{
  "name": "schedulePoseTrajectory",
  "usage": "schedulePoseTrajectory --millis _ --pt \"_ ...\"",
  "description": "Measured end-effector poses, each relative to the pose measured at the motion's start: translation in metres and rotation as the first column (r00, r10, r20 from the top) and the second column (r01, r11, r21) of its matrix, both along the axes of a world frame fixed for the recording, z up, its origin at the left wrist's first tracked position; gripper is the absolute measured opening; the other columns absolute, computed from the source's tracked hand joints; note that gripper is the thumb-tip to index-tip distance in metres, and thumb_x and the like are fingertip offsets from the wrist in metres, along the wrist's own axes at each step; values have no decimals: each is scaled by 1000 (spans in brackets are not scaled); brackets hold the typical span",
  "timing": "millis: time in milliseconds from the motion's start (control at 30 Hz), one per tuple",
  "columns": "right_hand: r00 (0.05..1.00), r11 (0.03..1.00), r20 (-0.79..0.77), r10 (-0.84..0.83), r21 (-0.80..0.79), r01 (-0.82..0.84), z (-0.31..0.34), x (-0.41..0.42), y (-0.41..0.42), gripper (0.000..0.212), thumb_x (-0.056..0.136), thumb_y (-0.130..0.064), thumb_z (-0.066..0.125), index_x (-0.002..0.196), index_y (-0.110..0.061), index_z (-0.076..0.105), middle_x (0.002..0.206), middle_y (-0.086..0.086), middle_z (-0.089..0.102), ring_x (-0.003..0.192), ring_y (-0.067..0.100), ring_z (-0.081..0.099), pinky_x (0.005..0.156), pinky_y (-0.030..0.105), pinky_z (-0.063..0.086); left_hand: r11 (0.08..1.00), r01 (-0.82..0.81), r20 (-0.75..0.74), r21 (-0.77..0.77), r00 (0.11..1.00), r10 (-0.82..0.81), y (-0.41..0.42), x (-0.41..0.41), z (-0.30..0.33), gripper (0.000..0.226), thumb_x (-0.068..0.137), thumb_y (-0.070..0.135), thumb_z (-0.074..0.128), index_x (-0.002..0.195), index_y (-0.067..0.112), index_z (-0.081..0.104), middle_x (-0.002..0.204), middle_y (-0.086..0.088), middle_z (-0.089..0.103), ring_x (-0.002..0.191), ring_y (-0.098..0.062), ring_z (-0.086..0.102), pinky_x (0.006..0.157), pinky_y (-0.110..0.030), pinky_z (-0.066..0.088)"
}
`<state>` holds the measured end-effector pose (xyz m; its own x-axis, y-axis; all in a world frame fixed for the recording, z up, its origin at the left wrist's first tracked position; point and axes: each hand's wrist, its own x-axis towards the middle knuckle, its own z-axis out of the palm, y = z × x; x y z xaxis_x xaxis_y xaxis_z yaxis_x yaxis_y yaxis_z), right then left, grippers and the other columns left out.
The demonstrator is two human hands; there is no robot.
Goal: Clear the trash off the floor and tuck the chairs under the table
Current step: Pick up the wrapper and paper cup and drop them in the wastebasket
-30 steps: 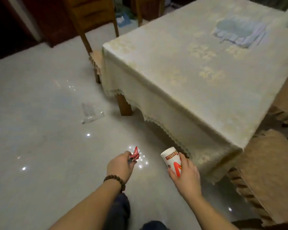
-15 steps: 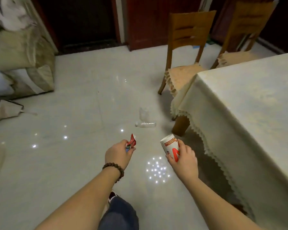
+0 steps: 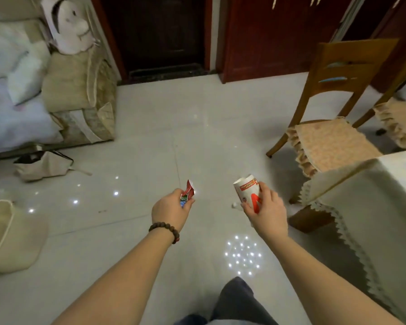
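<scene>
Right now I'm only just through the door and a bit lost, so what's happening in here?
A person is collecting trash. The left hand pinches a crumpled red wrapper, and the right hand grips a white and red paper cup. Both are held above the tiled floor. A wooden chair stands pulled out from the cloth-covered table, not yet tucked in.

You see a dim, warm room; ceiling lamps glare as white dots on the glossy floor (image 3: 150, 127), and the edges bend and blur.
</scene>
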<state>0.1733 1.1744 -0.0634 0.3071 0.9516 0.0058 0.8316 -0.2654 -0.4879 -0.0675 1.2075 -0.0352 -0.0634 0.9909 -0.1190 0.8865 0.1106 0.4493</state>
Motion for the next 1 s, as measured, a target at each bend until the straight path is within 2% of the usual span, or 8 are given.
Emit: schedulePoseTrajectory --millis 100,233,400,533,667,767,1000 --pt "1000 1000 -6 -22 -2 22 -3 -4 50 75 79 -58 60 139 -26 29 130 4 50 112 22 49 94 42 47 1000 17 11 8 1000 -17 54 -4 -4 35 88 50 54 102 18 61 84 -3 66 73 -21 60 62 -32 51" --pt "999 999 -9 -37 4 37 -19 -2 137 76 80 -58 61 140 -25 29 131 4 49 113 23 49 96 41 46 998 52 20 28 998 -53 145 2 -18 37 88 51 54 103 17 60 86 -4 68 73 -21 60 61 -31 51" --pt "995 996 -51 -88 -24 87 -31 16 270 75 81 -57 60 141 -25 28 135 3 47 116 22 48 98 40 46 994 102 -2 30 995 -102 297 24 -25 35 89 49 54 103 17 60 86 -3 67 73 -20 59 61 -29 49" --pt "993 994 -45 -113 -17 112 -19 46 380 74 81 -55 61 140 -22 31 129 7 50 112 24 49 94 42 48 991 131 -70 19 989 -130 427 43 -7 35 89 48 54 105 18 60 89 -4 67 72 -19 55 60 -29 45" --pt "986 986 -15 -165 0 165 -1 81 474 70 81 -52 62 137 -19 36 124 10 53 108 29 51 89 46 48 984 169 -73 53 984 -165 530 75 12 35 88 49 56 106 20 61 89 -6 68 80 -27 62 64 -32 48" --pt "980 980 -9 -199 4 199 10 103 532 68 81 -50 62 136 -18 36 123 12 53 108 32 50 89 48 47 976 210 -52 55 977 -207 594 105 16 33 87 49 57 101 19 62 85 -7 68 78 -28 61 60 -30 44" --pt "959 958 -11 -285 28 285 5 152 664 67 83 -51 60 137 -20 35 124 10 53 109 29 50 89 41 45 931 364 -39 35 931 -362 743 182 3 35 90 49 52 104 18 59 86 -6 67 74 -24 60 59 -30 47"
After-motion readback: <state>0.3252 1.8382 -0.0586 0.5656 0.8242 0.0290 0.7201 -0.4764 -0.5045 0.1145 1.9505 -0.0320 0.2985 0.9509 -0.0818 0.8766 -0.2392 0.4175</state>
